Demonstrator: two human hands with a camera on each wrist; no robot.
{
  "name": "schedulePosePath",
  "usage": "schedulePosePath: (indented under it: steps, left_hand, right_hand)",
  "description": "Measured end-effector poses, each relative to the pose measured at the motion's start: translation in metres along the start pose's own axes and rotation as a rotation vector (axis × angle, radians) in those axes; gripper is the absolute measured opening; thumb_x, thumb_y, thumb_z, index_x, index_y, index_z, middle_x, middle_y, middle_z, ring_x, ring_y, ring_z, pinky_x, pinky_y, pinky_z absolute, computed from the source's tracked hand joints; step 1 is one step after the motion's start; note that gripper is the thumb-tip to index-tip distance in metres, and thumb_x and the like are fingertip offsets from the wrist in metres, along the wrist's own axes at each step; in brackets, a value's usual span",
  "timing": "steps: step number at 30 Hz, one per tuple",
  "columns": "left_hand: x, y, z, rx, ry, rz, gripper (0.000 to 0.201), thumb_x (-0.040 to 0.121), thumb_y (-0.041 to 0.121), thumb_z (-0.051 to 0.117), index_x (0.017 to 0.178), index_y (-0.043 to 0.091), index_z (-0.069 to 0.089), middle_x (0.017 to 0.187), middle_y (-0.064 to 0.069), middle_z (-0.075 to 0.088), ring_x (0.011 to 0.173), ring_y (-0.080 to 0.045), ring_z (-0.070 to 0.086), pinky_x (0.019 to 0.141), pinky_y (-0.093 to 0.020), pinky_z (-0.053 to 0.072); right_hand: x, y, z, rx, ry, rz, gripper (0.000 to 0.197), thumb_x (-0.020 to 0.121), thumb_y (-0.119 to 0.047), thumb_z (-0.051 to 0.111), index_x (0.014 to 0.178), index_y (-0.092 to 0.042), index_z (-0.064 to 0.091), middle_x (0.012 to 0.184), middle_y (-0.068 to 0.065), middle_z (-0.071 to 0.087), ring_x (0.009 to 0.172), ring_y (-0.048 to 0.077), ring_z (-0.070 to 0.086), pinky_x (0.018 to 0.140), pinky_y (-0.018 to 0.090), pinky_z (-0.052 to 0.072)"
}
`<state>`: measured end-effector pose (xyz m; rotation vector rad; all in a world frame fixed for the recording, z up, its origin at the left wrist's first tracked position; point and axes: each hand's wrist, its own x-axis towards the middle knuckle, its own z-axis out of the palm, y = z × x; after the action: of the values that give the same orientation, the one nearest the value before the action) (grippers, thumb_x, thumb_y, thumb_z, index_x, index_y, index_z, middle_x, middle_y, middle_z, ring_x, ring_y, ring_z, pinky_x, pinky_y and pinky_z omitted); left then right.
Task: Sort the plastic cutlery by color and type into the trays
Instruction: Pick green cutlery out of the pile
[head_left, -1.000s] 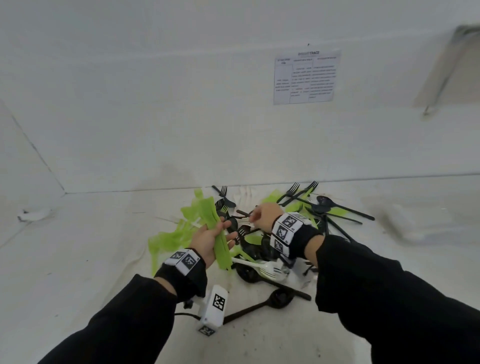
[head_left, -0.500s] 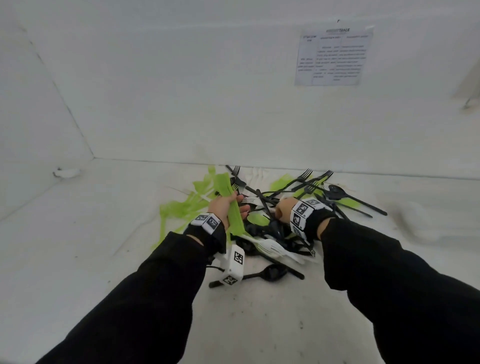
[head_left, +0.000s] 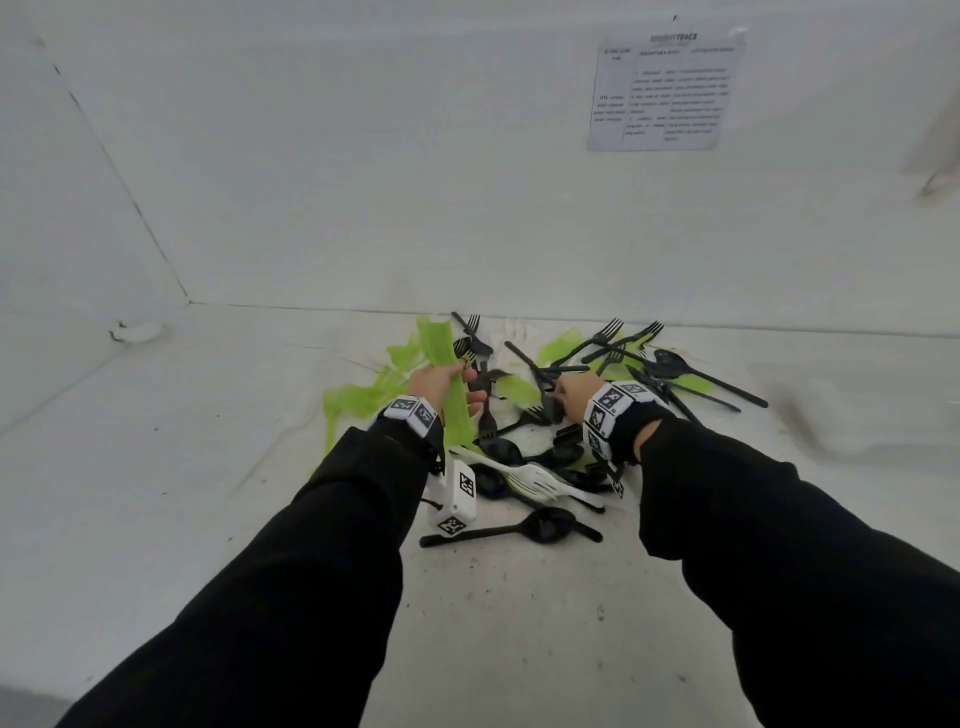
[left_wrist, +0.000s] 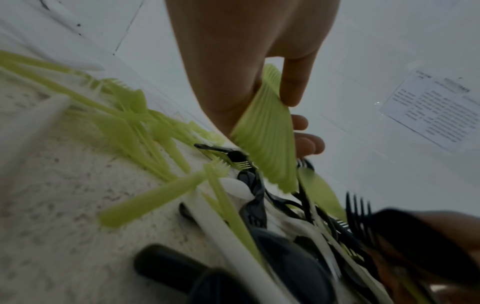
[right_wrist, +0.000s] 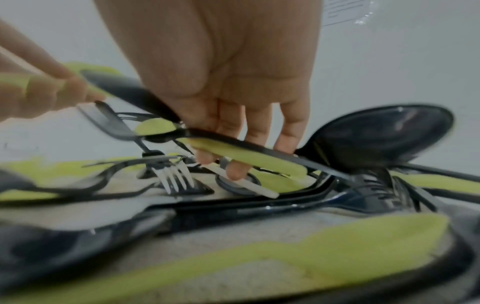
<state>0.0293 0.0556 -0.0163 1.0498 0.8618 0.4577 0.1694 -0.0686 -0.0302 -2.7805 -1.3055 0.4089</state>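
A mixed pile of cutlery (head_left: 519, 452) in green, black and white lies on the white surface against the back wall. My left hand (head_left: 441, 382) grips a thick stack of green pieces (head_left: 441, 348) upright above the pile's left side; the left wrist view shows the same green stack (left_wrist: 265, 139) clamped between thumb and fingers. My right hand (head_left: 574, 392) reaches into the middle of the pile, fingers curled round a black utensil's handle (head_left: 524, 358) that sticks up toward the wall. In the right wrist view a black handle (right_wrist: 124, 90) and a green piece (right_wrist: 246, 156) cross under the right hand's fingers (right_wrist: 233, 127).
Loose green pieces (head_left: 363, 395) fan out left of the pile. Black forks (head_left: 613, 338) and a black spoon (head_left: 670, 361) lie at its right. A white fork (head_left: 530, 480) and another black spoon (head_left: 545, 525) lie nearest me. A printed sheet (head_left: 665, 88) hangs on the wall.
My right hand has pushed further into the pile and closed on a black handle. The left hand has kept the green stack and moved slightly away from me.
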Motion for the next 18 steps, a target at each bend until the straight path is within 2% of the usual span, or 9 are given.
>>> schedulePosePath:
  steps: [3, 6, 9, 11, 12, 14, 15, 17, 18]
  left_hand:
    - [-0.001, -0.003, -0.001, 0.02, -0.026, -0.004, 0.02, 0.095, 0.013, 0.049, 0.077, 0.007, 0.055, 0.074, -0.006, 0.057, 0.036, -0.018, 0.06, 0.038, -0.023, 0.048]
    - [-0.002, -0.007, 0.0, 0.041, -0.059, -0.027, 0.019, 0.096, 0.014, 0.047, 0.078, 0.009, 0.054, 0.073, -0.005, 0.057, 0.036, -0.018, 0.059, 0.04, -0.023, 0.048]
    - [-0.001, -0.006, -0.003, 0.049, -0.074, -0.03, 0.019, 0.096, 0.013, 0.047, 0.079, 0.01, 0.054, 0.074, -0.005, 0.058, 0.036, -0.017, 0.059, 0.04, -0.023, 0.049]
    - [0.001, -0.004, -0.006, 0.047, -0.088, -0.034, 0.019, 0.096, 0.013, 0.046, 0.08, 0.01, 0.054, 0.075, -0.005, 0.058, 0.037, -0.017, 0.06, 0.04, -0.022, 0.048]
    - [0.002, -0.003, -0.007, 0.039, -0.095, -0.034, 0.019, 0.096, 0.014, 0.046, 0.08, 0.01, 0.054, 0.074, -0.005, 0.059, 0.038, -0.018, 0.06, 0.04, -0.022, 0.048]
    - [0.0, -0.001, -0.007, 0.017, -0.106, -0.041, 0.02, 0.096, 0.015, 0.048, 0.079, 0.009, 0.055, 0.067, -0.004, 0.061, 0.039, -0.018, 0.06, 0.04, -0.022, 0.048]
    - [-0.001, 0.0, -0.006, 0.001, -0.108, -0.05, 0.019, 0.096, 0.015, 0.049, 0.079, 0.009, 0.055, 0.064, -0.003, 0.061, 0.039, -0.018, 0.06, 0.04, -0.023, 0.048]
    - [-0.007, 0.001, -0.003, -0.035, -0.116, -0.047, 0.013, 0.095, 0.015, 0.052, 0.087, 0.006, 0.058, 0.067, -0.004, 0.06, 0.04, -0.018, 0.059, 0.04, -0.024, 0.05]
    - [-0.008, 0.001, -0.001, -0.052, -0.119, -0.033, 0.015, 0.094, 0.015, 0.053, 0.097, 0.002, 0.061, 0.07, -0.006, 0.06, 0.04, -0.018, 0.059, 0.041, -0.025, 0.05]
  right_hand:
    - [0.001, -0.002, -0.011, 0.033, 0.051, 0.039, 0.027, 0.097, -0.012, 0.042, 0.116, 0.0, 0.057, 0.118, 0.018, 0.061, 0.111, 0.033, 0.057, 0.091, 0.034, 0.045]
    - [0.0, -0.002, -0.015, 0.004, 0.041, 0.055, 0.029, 0.093, -0.007, 0.041, 0.119, -0.005, 0.056, 0.12, 0.017, 0.06, 0.11, 0.032, 0.057, 0.091, 0.034, 0.045]
    - [-0.007, -0.007, -0.02, -0.095, 0.134, 0.265, 0.034, 0.093, -0.013, 0.044, 0.126, -0.004, 0.048, 0.131, 0.017, 0.045, 0.12, 0.034, 0.047, 0.096, 0.042, 0.042]
    - [-0.007, -0.01, -0.028, 0.0, 0.205, 0.314, 0.038, 0.094, -0.015, 0.045, 0.13, -0.002, 0.046, 0.137, 0.02, 0.038, 0.126, 0.036, 0.041, 0.099, 0.042, 0.039]
    - [-0.007, -0.013, -0.034, 0.068, 0.232, 0.292, 0.037, 0.094, -0.013, 0.044, 0.128, -0.001, 0.048, 0.137, 0.02, 0.04, 0.126, 0.036, 0.042, 0.1, 0.04, 0.038]
    - [-0.007, -0.024, -0.046, 0.217, 0.259, 0.218, 0.032, 0.095, -0.01, 0.041, 0.122, -0.001, 0.055, 0.127, 0.017, 0.054, 0.12, 0.031, 0.049, 0.096, 0.033, 0.04]
    - [-0.007, -0.033, -0.048, 0.315, 0.257, 0.171, 0.031, 0.095, -0.011, 0.042, 0.119, -0.002, 0.059, 0.119, 0.014, 0.059, 0.114, 0.027, 0.053, 0.091, 0.028, 0.042]
    - [-0.009, -0.054, -0.043, 0.572, 0.175, 0.062, 0.03, 0.093, -0.015, 0.05, 0.118, -0.005, 0.063, 0.099, 0.005, 0.062, 0.095, 0.019, 0.059, 0.074, 0.02, 0.045]
    - [-0.01, -0.065, -0.037, 0.709, 0.131, 0.029, 0.029, 0.091, -0.016, 0.055, 0.117, -0.006, 0.064, 0.091, 0.002, 0.064, 0.081, 0.013, 0.062, 0.065, 0.015, 0.045]
